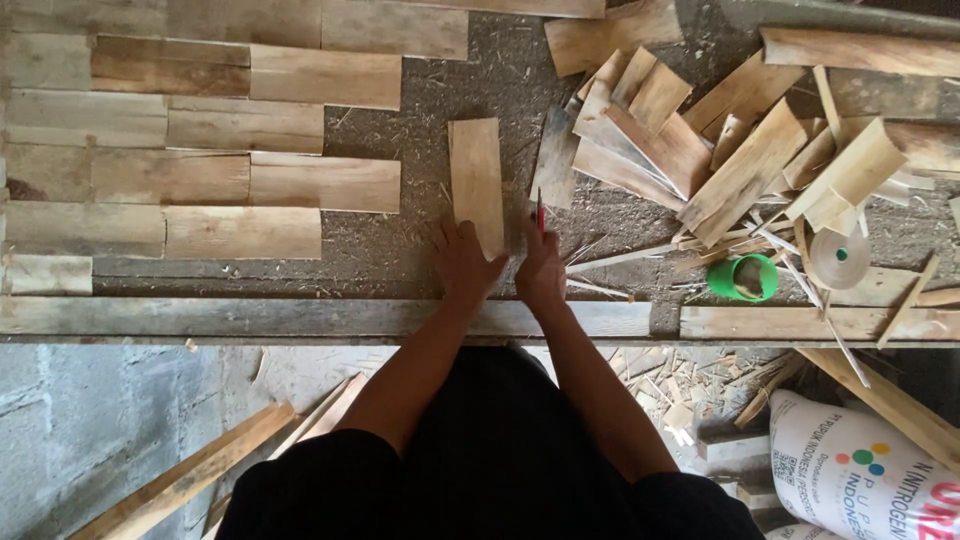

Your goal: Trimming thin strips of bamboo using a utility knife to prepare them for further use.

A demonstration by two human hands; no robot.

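A short flat wooden slat lies upright on the gritty work surface, and my left hand presses on its near end. My right hand sits just to the right of the slat, fingers closed around a thin red pencil that points away from me. Both arms reach forward over a long plank at the bench's near edge.
Rows of similar slats lie flat at the left. A loose heap of wood offcuts fills the right, with a green tape roll and a brown tape roll. A white printed sack and scraps lie on the floor.
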